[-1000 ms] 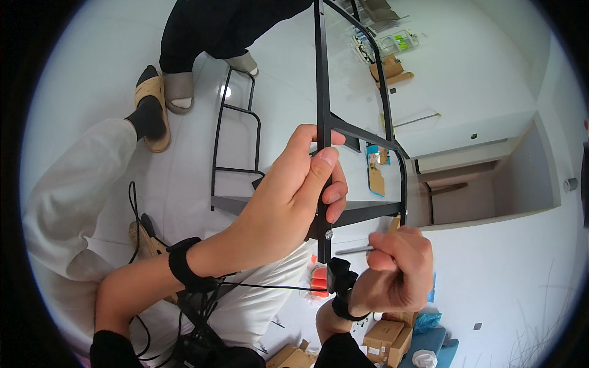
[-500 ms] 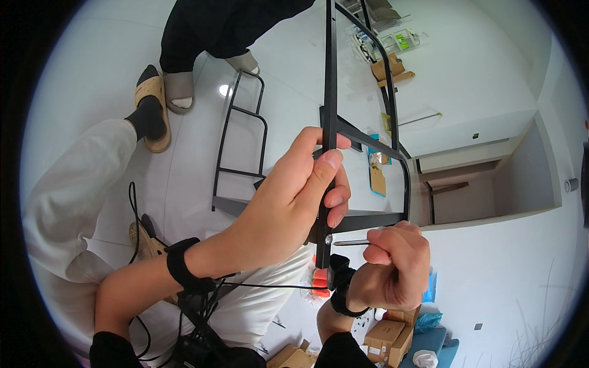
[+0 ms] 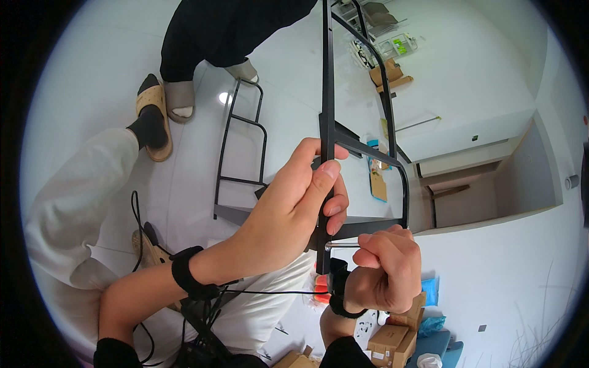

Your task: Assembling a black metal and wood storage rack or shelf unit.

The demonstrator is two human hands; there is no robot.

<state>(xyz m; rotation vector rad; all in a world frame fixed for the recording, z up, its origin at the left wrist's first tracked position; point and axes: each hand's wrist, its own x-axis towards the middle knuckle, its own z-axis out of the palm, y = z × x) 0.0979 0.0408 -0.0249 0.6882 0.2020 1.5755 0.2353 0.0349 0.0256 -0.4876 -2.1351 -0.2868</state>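
A black metal frame [image 3: 328, 73] stands upright before me, its long near bar running down the middle. My left hand [image 3: 294, 196] is closed around this bar near its lower end. In my right hand [image 3: 389, 267] is a screwdriver [image 3: 346, 245], of which only the thin metal shaft shows; the fist hides the rest. The shaft lies level, its tip at a shiny screw head [image 3: 328, 246] in the bar, just below my left fingers.
Another black tubular frame [image 3: 219, 156] lies on the white floor to the left. A person in black trousers [image 3: 227, 30] stands beyond it. Cardboard boxes [image 3: 388, 337] are at the lower right. A black cable [image 3: 276, 292] crosses between my wrists.
My right hand has moved left and slightly down, bringing the screwdriver's tip from just beside the screw head onto it. My left hand keeps its grip on the bar.
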